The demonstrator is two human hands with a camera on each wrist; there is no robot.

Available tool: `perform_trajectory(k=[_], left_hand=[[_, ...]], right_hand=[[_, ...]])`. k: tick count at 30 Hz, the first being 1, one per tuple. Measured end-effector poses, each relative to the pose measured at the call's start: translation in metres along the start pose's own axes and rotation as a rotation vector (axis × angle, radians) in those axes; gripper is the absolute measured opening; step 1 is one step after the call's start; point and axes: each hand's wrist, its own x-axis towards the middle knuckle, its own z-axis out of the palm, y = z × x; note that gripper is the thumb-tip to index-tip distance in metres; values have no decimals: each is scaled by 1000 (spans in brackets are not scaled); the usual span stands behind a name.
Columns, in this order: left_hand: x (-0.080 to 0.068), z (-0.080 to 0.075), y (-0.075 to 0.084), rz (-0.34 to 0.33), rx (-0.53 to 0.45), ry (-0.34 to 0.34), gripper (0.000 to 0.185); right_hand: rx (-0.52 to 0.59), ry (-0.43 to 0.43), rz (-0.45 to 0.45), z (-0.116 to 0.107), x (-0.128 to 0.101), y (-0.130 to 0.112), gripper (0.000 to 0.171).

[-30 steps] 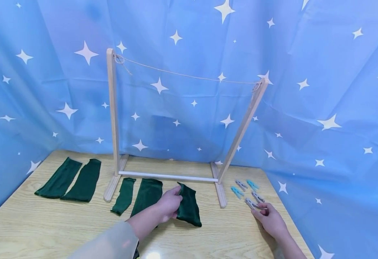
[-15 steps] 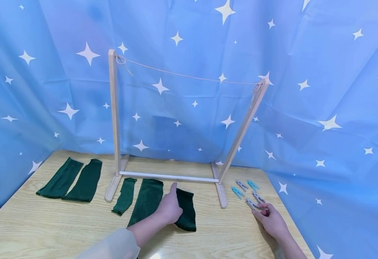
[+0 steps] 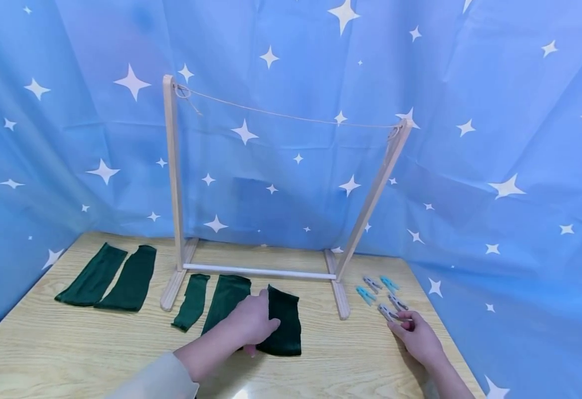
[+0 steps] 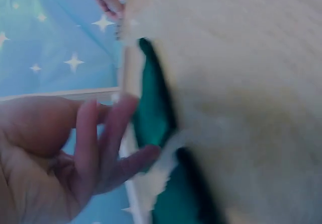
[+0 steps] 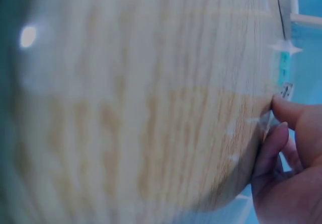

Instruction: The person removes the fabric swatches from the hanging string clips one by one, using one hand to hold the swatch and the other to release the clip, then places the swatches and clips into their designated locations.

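Green cloth piece (image 3: 282,320) flat on the wooden table (image 3: 71,349), just in front of the wooden rack (image 3: 176,183), near its right foot. Left hand (image 3: 251,324) lying on the cloth's left edge, fingers fairly straight, thumb up toward the rack. Two more green pieces (image 3: 227,299) (image 3: 192,301) flat beside it, also in front of the rack. Another two green pieces (image 3: 113,276) well off to the left of the rack.

Right hand (image 3: 417,335) down on the table to the right of the rack, fingertips touching a grey peg (image 3: 387,314). Hard to tell from the head view whether pinching or only touching. More pegs, grey and blue (image 3: 378,287), near the rack's right foot. Thin string (image 3: 291,117) tied across the top of the rack. Blue starry curtain (image 3: 495,111) all around behind.

Left wrist view: blurry, but open fingers (image 4: 113,133) spread over the green cloth (image 4: 153,118), not curled round it. Not clear from the head view. Right wrist view: blurry too, mostly table (image 5: 126,108), with thumb and finger (image 5: 274,143) close together by a small grey peg end (image 5: 287,89). Grip still not clear.
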Motion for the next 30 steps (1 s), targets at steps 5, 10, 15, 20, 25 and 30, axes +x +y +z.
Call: perform_trajectory(k=[5,10,15,20,25,30], left_hand=[[-5,-8,-5,256,181,-61,21],[7,7,-15,506,164,-230,28],[17,18,-19,473,85,-338,28],[20,20,-18,442,22,-363,20],[19,19,-16,472,66,-337,16],[19,13,-15,485,59,-346,18]], right_hand=[[-27,11,-10,-3,2,1,55],[1,-7,-9,-2,3,5,59],[8,5,-34,2,2,9,59],[-3,4,-14,1,-1,4,55],[-6,-3,-4,0,-1,1,54],[1,-1,-5,0,-1,0,54]])
